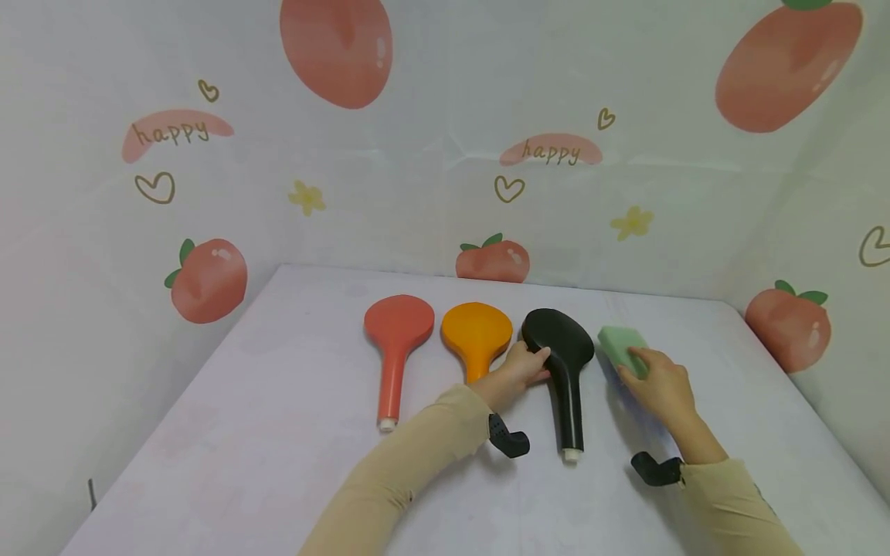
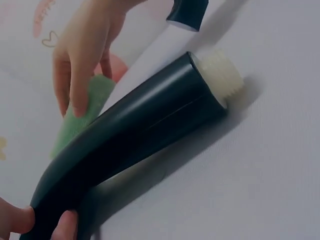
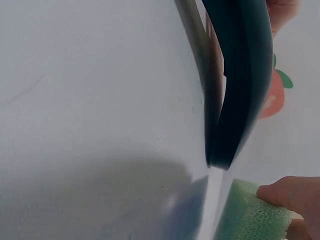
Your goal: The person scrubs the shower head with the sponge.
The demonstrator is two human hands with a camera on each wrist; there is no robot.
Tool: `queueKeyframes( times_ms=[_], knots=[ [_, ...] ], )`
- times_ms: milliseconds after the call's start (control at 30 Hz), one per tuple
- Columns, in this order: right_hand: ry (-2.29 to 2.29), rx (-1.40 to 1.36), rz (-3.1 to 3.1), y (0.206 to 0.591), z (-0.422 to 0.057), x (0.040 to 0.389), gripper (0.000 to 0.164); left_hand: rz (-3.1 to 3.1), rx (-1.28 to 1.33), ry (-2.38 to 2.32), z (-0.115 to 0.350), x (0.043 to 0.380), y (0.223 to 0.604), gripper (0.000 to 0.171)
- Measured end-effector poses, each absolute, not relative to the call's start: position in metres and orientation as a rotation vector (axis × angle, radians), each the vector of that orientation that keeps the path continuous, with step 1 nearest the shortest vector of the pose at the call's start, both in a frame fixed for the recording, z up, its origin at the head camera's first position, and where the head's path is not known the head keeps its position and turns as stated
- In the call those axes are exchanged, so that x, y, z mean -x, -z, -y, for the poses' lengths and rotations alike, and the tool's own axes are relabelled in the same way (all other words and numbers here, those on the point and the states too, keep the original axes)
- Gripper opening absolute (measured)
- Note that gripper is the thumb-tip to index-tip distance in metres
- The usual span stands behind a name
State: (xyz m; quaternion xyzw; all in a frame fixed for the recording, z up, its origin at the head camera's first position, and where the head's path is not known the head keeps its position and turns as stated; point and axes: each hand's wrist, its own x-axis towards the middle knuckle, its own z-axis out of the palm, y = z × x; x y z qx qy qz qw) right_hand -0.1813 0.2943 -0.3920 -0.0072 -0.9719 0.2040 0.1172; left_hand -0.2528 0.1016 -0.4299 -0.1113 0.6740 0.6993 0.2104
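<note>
My left hand point(image 1: 516, 371) grips the black shower head point(image 1: 559, 336) at its neck, thumb on the upper side. In the left wrist view its handle slants up to a whitish threaded end point(image 2: 221, 75), and shadow falls on the table under it. A green sponge point(image 1: 615, 340) is pinched in my right hand point(image 1: 664, 390), just right of the black head. Seen from the right wrist, the porous sponge point(image 3: 252, 212) sits below the black head's edge, with a gap between them.
An orange shower head point(image 1: 476, 332) lies left of the black one, partly hidden by my left hand and forearm. Farther left lies a red shower head point(image 1: 399, 324), its handle toward me. A white table point(image 1: 264, 432) meets a printed cloth backdrop point(image 1: 417, 193) behind.
</note>
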Motion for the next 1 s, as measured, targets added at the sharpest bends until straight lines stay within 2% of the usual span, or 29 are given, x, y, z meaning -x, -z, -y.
queueKeyframes(
  times_ms=[367, 700, 1000],
  knots=[
    [-0.581, 0.062, 2.895, 0.393, -0.296, 0.181, 0.047, -2.285, 0.203, -1.651, -0.099, 0.262, 0.438, 0.059],
    [-0.549, 0.091, 2.911, 0.395, -0.299, 0.180, 0.047, -2.445, 0.051, -1.520, -0.097, 0.262, 0.440, 0.038],
    [-0.538, 0.131, 3.003, 0.401, -0.305, 0.183, 0.052, -2.449, -0.046, -1.451, -0.087, 0.254, 0.426, 0.034]
  ],
)
